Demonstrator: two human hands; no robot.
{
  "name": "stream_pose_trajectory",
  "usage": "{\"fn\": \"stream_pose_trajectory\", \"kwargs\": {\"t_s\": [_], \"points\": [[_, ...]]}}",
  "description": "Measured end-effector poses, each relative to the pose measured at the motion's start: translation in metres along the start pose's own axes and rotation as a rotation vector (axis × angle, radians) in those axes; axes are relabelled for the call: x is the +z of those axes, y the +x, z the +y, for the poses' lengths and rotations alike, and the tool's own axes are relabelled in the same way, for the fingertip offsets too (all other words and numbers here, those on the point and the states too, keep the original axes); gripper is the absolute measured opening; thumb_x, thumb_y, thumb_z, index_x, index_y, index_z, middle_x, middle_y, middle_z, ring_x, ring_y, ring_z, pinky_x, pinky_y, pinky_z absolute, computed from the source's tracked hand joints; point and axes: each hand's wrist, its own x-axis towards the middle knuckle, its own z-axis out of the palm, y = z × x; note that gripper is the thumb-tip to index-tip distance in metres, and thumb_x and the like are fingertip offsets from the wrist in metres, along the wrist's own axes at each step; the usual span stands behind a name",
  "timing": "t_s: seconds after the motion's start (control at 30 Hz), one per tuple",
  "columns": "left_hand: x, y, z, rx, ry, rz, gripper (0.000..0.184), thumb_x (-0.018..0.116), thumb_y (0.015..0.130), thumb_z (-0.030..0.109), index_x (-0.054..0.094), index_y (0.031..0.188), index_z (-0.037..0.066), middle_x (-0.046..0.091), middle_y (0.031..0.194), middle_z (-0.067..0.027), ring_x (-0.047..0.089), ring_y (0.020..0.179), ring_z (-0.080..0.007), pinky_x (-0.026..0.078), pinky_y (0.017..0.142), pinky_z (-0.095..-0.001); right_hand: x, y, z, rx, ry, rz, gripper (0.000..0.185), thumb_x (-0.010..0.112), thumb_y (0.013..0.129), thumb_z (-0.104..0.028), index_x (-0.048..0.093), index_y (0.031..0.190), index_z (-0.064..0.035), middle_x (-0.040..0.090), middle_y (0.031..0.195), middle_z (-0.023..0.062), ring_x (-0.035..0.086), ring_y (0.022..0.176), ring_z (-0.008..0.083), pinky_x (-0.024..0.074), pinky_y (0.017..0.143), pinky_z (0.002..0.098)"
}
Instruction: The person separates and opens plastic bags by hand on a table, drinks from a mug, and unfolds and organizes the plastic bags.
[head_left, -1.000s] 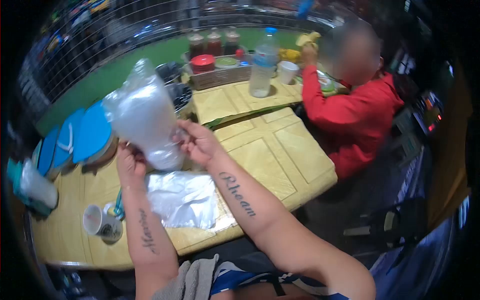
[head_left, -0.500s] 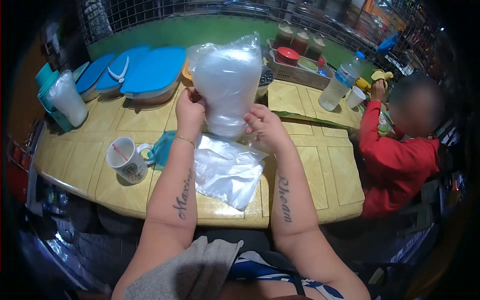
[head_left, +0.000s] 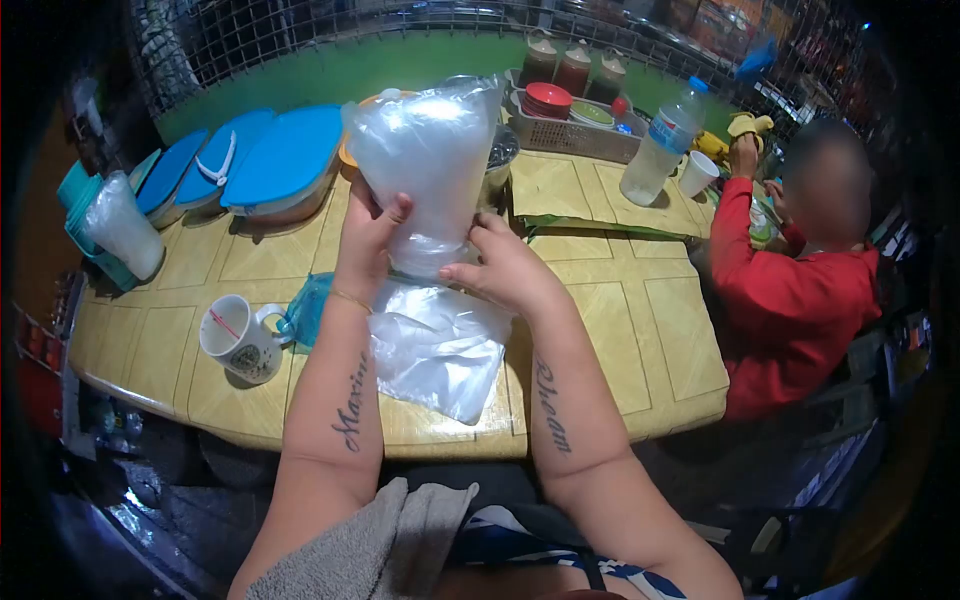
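Upright above the table, a bulging clear plastic bag (head_left: 425, 150) narrows toward its lower end; its whitish contents cannot be made out. My left hand (head_left: 368, 235) grips the left side of this bag, thumb across the front. On the lower right side, my right hand (head_left: 510, 265) holds it with thumb and fingers. Under the hands, a crumpled, shiny clear plastic sheet or bag (head_left: 440, 350) lies on the yellow table (head_left: 640, 340). Beside my left wrist is a teal plastic bag (head_left: 308, 312), close to a white mug (head_left: 240, 345) with a red stick in it.
Blue-lidded containers (head_left: 285, 155) and a teal pitcher-like container (head_left: 80, 190) stand at the left back. A basket (head_left: 575, 140) with jars and red bowls is behind, near a water bottle (head_left: 665, 145) and white cup (head_left: 698, 175). A person in red (head_left: 790, 320) holds a peeled banana (head_left: 748, 127).
The plastic bag has come slightly lower and to the left in view. My left thumb now lies over its front, and my right hand has closed in on its lower part.
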Motion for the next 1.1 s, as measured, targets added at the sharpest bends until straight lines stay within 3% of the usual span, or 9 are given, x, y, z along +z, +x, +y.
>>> {"fn": "stream_pose_trajectory", "kwargs": {"t_s": [0.27,0.43,0.57,0.67,0.77,0.87,0.93,0.97,1.1], "points": [[-0.011,-0.001,-0.002,-0.322,0.083,-0.085,0.084,0.083,0.075,0.028,0.037,0.140,0.001,0.051,0.133,-0.0097,0.050,0.122,-0.0233,0.040,0.102,-0.0358,0.024,0.011,-0.010,0.187,0.034,0.193,0.066,0.073,0.077,-0.031,0.053,0.123,0.0113,0.041,0.142,0.0229,0.054,0.118,0.0367,0.0457,0.098,0.0415],[-0.012,-0.006,0.002,-0.369,0.085,-0.086,0.083,0.082,0.077,0.031,0.037,0.141,0.001,0.051,0.134,-0.0102,0.048,0.123,-0.0234,0.038,0.103,-0.0357,0.013,0.011,0.010,0.062,0.018,0.287,0.052,0.075,0.076,-0.028,0.062,0.112,0.0061,0.056,0.123,0.0221,0.059,0.110,0.0355,0.0480,0.094,0.0395],[-0.014,-0.003,0.001,-0.179,0.091,-0.030,0.076,0.077,0.082,0.034,0.039,0.139,0.001,0.051,0.133,-0.0098,0.047,0.123,-0.0216,0.036,0.104,-0.0342,-0.019,0.007,0.024,0.150,0.356,0.516,0.045,0.077,0.074,-0.033,0.067,0.098,0.0035,0.068,0.091,0.0187,0.066,0.088,0.0335,0.0530,0.082,0.0384],[-0.012,0.001,0.008,0.019,0.129,0.071,0.062,0.071,0.088,0.030,0.043,0.136,0.002,0.052,0.131,-0.0084,0.047,0.121,-0.0191,0.036,0.103,-0.0325,-0.040,-0.003,0.028,0.318,0.433,0.497,0.050,0.079,0.072,-0.039,0.068,0.094,0.0040,0.069,0.081,0.0165,0.067,0.075,0.0308,0.0540,0.072,0.0379],[-0.020,0.001,0.007,0.219,0.256,0.232,0.048,0.068,0.091,0.021,0.047,0.131,0.002,0.054,0.123,-0.0075,0.050,0.114,-0.0166,0.039,0.098,-0.0308,-0.037,0.005,0.051,0.425,0.117,0.137,0.051,0.081,0.071,-0.033,0.068,0.102,0.0051,0.070,0.094,0.0190,0.067,0.089,0.0245,0.0522,0.080,0.0333],[-0.010,-0.001,0.017,0.429,0.359,0.373,0.031,0.061,0.093,0.005,0.054,0.123,0.001,0.057,0.115,-0.0074,0.054,0.101,-0.0149,0.044,0.092,-0.0287,-0.011,-0.002,0.053,0.156,0.144,-0.112,0.072,0.087,0.057,-0.040,0.065,0.113,-0.0021,0.070,0.101,0.0171,0.066,0.099,0.0319,0.0489,0.091,0.0382],[0.002,-0.009,0.025,0.437,0.336,0.406,0.027,0.060,0.094,0.003,0.055,0.120,-0.001,0.060,0.113,-0.0100,0.058,0.100,-0.0155,0.048,0.089,-0.0274,0.001,0.003,0.038,0.244,-0.141,-0.107,0.041,0.081,0.058,-0.031,0.073,0.092,-0.0092,0.070,0.092,0.0172,0.067,0.089,0.0357,0.0528,0.079,0.0416],[0.013,-0.014,0.034,0.461,0.342,0.417,0.025,0.059,0.094,0.003,0.055,0.119,-0.002,0.061,0.111,-0.0110,0.059,0.099,-0.0153,0.050,0.087,-0.0269,0.018,0.007,0.038,0.285,-0.257,0.054,0.024,0.072,0.064,-0.024,0.073,0.082,-0.0089,0.070,0.086,0.0165,0.067,0.083,0.0361,0.0533,0.073,0.0430],[0.029,-0.030,0.033,0.423,0.337,0.153,0.017,0.056,0.096,0.000,0.058,0.113,-0.004,0.063,0.107,-0.0111,0.060,0.094,-0.0130,0.050,0.084,-0.0255,0.001,0.001,0.019,0.365,-0.093,0.388,0.023,0.062,0.072,-0.016,0.071,0.092,-0.0091,0.069,0.089,0.0168,0.067,0.083,0.0371,0.0529,0.073,0.0455]]}}
